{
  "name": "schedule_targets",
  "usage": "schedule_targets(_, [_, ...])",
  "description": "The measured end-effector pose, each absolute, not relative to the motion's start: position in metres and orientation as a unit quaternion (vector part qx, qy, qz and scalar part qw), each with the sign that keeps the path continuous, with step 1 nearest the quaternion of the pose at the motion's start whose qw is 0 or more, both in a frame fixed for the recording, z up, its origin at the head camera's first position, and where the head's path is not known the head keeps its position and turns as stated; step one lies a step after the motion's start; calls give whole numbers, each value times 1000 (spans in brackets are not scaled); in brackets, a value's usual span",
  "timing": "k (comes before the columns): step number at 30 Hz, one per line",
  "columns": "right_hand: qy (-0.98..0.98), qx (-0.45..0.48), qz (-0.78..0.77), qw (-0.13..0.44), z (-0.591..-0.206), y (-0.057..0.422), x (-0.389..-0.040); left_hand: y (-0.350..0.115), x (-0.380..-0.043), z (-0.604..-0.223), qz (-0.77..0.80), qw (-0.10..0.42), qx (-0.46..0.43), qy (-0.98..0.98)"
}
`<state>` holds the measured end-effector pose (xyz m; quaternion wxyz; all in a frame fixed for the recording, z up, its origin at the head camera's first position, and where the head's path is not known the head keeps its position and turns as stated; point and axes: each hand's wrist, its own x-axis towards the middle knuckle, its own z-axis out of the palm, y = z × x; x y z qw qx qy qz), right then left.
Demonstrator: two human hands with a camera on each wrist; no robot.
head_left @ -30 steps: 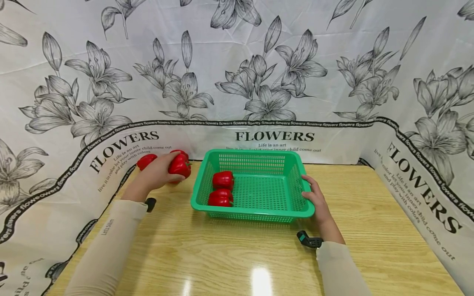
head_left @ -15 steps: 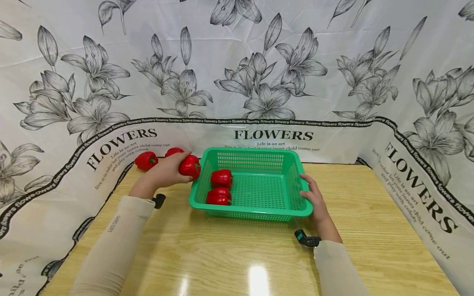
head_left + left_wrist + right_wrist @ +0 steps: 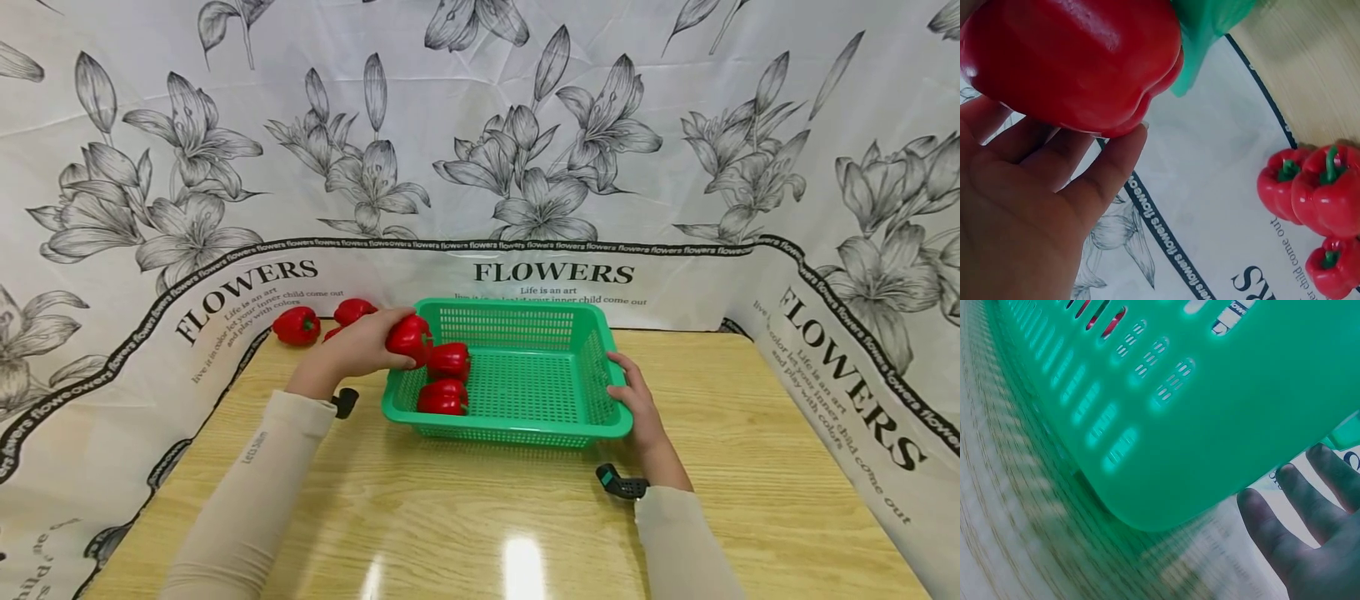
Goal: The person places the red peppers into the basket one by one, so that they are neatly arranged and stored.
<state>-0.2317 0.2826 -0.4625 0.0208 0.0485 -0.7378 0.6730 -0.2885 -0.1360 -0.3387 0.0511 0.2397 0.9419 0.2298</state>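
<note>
My left hand [image 3: 367, 342] holds a glossy red bell pepper [image 3: 410, 337] over the left rim of the green plastic basket [image 3: 517, 428]. In the left wrist view, the fingers lie along the side of that bell pepper [image 3: 1079, 62]. Inside the basket, at its left end, are two more red bell peppers, one farther back [image 3: 450, 362] and one nearer the front [image 3: 442, 397]. My right hand [image 3: 643, 408] grips the basket's right rim. The right wrist view has several fingertips [image 3: 1254, 503] against the basket's outer wall [image 3: 1210, 437].
Three other red bell peppers stand at the table's back left: one at the far left [image 3: 297, 326], one beside it [image 3: 354, 311], and one mostly hidden behind the left hand. A flower-printed cloth [image 3: 405, 108] rises behind the wooden table [image 3: 420, 517] and along both sides.
My left hand has carried the bell pepper rightward from the group at the back left to the basket's left rim. My right hand stays at the basket's right rim.
</note>
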Motion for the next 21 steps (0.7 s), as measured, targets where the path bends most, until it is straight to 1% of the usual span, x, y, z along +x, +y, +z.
schedule_targets(13, [-734, 52, 677, 18, -466, 284, -232, -113, -285, -340, 233, 90, 243, 937])
schedule_targets(21, [-730, 54, 681, 20, -466, 284, -232, -101, -285, -344, 218, 94, 250, 939])
